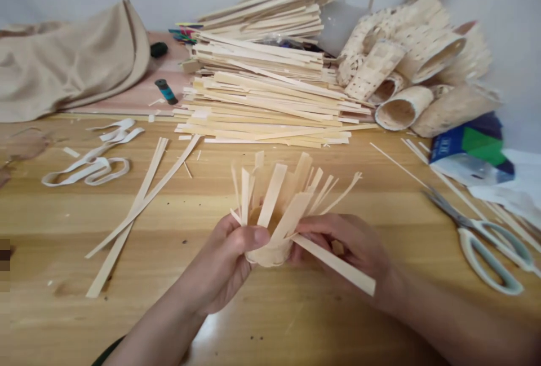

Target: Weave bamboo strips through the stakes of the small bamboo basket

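A small half-woven bamboo basket, with many loose strip ends fanning upward, is held just above the wooden table. My left hand wraps around its left side, thumb pressed on the rim. My right hand is closed on its right side, fingers pinching a flat bamboo strip that sticks out to the lower right.
A big pile of bamboo strips lies at the back centre. Several finished woven baskets are heaped at the back right. Scissors lie at the right. Loose strips, white bands, a beige cloth and a thread spool are at the left.
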The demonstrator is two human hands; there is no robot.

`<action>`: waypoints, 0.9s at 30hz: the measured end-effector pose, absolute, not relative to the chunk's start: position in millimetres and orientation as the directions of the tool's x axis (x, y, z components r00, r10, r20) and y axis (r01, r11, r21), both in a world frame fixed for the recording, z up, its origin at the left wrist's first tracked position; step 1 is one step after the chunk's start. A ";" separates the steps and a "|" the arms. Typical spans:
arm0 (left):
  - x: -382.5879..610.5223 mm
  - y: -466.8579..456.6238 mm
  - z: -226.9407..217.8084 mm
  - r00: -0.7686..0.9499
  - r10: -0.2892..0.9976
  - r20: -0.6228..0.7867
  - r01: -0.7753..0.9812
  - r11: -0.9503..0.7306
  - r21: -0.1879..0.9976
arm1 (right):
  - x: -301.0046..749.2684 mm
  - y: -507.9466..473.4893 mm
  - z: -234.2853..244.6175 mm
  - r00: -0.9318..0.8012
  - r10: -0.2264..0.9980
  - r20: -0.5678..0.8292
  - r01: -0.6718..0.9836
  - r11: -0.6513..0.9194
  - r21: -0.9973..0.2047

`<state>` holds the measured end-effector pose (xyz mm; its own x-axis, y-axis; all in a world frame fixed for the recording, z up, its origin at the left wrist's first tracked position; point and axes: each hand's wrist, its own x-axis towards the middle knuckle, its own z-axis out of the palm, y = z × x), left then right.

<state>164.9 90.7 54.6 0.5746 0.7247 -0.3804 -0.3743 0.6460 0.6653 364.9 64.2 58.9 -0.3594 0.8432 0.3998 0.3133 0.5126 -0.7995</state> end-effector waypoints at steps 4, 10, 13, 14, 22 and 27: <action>161.3 88.7 56.4 0.598 0.700 -0.390 -0.381 0.676 0.630 | 364.6 64.4 56.7 -0.358 0.811 0.462 0.372 0.578 -0.726; 159.4 89.4 57.2 0.530 0.722 -0.445 -0.374 0.670 0.641 | 357.8 66.3 43.3 -0.297 0.851 0.433 0.386 0.522 -0.761; 161.7 91.9 57.7 0.502 0.736 -0.454 -0.434 0.669 0.604 | 356.3 65.0 41.2 -0.282 0.858 0.430 0.388 0.512 -0.767; 162.9 92.9 58.2 0.479 0.746 -0.463 -0.463 0.662 0.589 | 356.5 64.0 41.0 -0.276 0.853 0.444 0.369 0.520 -0.770; 173.8 104.4 62.6 0.261 0.818 -0.512 -0.576 0.558 0.598 | 355.5 61.0 28.9 -0.148 0.937 0.315 0.309 0.347 -0.885; 182.4 106.0 55.3 0.313 0.823 -0.474 -0.537 0.565 0.626 | 350.5 63.7 19.3 -0.105 0.984 0.146 0.122 0.159 -0.980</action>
